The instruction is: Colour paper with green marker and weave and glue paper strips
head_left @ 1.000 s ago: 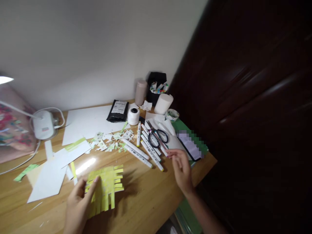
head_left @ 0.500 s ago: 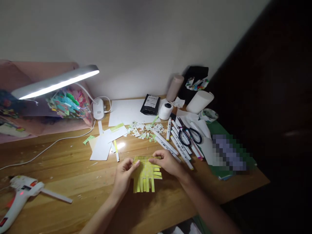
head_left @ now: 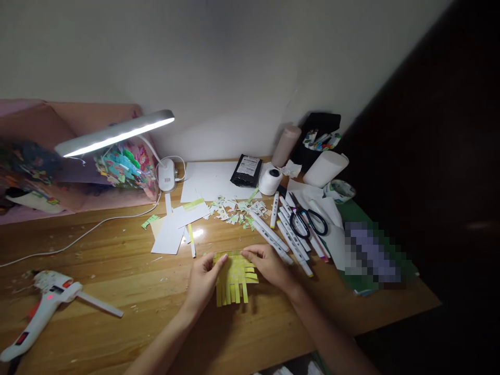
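Note:
A yellow-green woven paper piece (head_left: 234,268) is held up over the front of the desk, with loose strips hanging from its lower edge and sticking out on its right side. My left hand (head_left: 203,278) pinches its upper left corner, thumb on the front face. At the upper right corner, my right hand (head_left: 269,264) grips the same piece between thumb and fingers. The fingertips behind the paper are hidden.
Beyond the hands lie paper scraps (head_left: 230,209), white sheets (head_left: 167,237), markers (head_left: 292,237) and black-handled scissors (head_left: 308,221). A glue gun (head_left: 49,307) rests at left on the wooden desk (head_left: 148,323). A lit lamp (head_left: 117,136) stands behind, near a white thread cone (head_left: 270,180).
The view has turned slightly left, so the desk items appear shifted to the right. My right thumb has moved slightly outward along the paper's top edge. Both hands keep hold of the piece.

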`<state>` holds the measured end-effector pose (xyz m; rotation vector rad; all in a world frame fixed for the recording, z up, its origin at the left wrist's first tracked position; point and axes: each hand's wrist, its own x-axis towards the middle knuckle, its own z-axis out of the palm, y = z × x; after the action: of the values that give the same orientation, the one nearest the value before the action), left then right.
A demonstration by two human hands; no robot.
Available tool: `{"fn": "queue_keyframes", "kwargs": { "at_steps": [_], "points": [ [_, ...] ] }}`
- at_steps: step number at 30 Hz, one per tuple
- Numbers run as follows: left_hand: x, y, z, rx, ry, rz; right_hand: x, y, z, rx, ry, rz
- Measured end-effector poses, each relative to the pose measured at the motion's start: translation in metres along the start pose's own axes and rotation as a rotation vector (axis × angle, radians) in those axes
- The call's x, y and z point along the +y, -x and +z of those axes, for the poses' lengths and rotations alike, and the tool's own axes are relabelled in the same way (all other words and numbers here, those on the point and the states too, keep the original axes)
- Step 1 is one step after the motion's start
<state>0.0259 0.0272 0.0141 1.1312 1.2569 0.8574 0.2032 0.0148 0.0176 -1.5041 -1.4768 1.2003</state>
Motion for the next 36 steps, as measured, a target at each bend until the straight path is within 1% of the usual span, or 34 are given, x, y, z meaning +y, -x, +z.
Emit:
{"fn": "queue_keyframes", "kwargs": {
  "at_steps": [2, 4, 5, 7, 9, 10, 11, 12, 14, 18, 21, 24, 28, 30, 32, 33, 34, 36],
  "points": [
    [0.001, 0.0, -0.001, 0.016, 0.013, -0.011, -0.002, 0.0, -0.006, 0.046, 0.034, -0.015],
    [0.002, -0.001, -0.002, 0.04, 0.031, -0.021, -0.002, -0.002, -0.023, 0.155, 0.115, -0.013],
    [0.003, -0.001, -0.003, 0.057, 0.042, -0.024, 0.0, -0.003, -0.036, 0.236, 0.176, -0.004],
    [0.006, -0.003, -0.005, 0.092, 0.07, -0.032, 0.006, -0.006, -0.068, 0.474, 0.333, 0.034],
    [0.009, -0.004, -0.006, 0.114, 0.096, -0.043, 0.016, -0.008, -0.102, 0.673, 0.478, 0.083],
    [0.011, -0.005, -0.006, 0.122, 0.104, -0.049, 0.021, -0.009, -0.117, 0.719, 0.544, 0.109],
    [0.013, -0.005, -0.006, 0.126, 0.109, -0.056, 0.027, -0.01, -0.129, 0.736, 0.599, 0.133],
    [0.014, -0.005, -0.006, 0.128, 0.11, -0.064, 0.032, -0.011, -0.138, 0.735, 0.644, 0.149],
    [0.017, -0.006, -0.005, 0.129, 0.105, -0.082, 0.041, -0.012, -0.147, 0.715, 0.715, 0.161],
    [0.022, -0.008, -0.006, 0.113, 0.082, -0.131, 0.049, -0.016, -0.145, 0.685, 0.79, 0.154],
    [0.025, -0.011, -0.01, 0.092, 0.071, -0.153, 0.05, -0.019, -0.141, 0.675, 0.807, 0.15],
    [0.028, -0.014, -0.014, 0.099, 0.052, -0.145, 0.047, -0.02, -0.138, 0.698, 0.785, 0.147],
    [0.028, -0.015, -0.014, 0.103, 0.04, -0.131, 0.042, -0.012, -0.133, 0.773, 0.675, 0.151],
    [0.027, -0.016, -0.012, 0.108, 0.04, -0.126, 0.038, -0.005, -0.128, 0.823, 0.583, 0.151],
    [0.028, -0.018, -0.01, 0.131, 0.036, -0.105, 0.032, 0.003, -0.121, 0.836, 0.459, 0.147],
    [0.03, -0.02, -0.01, 0.144, 0.036, -0.09, 0.027, 0.006, -0.116, 0.811, 0.384, 0.142],
    [0.033, -0.022, -0.009, 0.16, 0.032, -0.065, 0.022, 0.008, -0.109, 0.756, 0.302, 0.135],
    [0.042, -0.027, -0.008, 0.194, -0.002, 0.012, 0.008, 0.01, -0.093, 0.566, 0.131, 0.111]
  ]
}}
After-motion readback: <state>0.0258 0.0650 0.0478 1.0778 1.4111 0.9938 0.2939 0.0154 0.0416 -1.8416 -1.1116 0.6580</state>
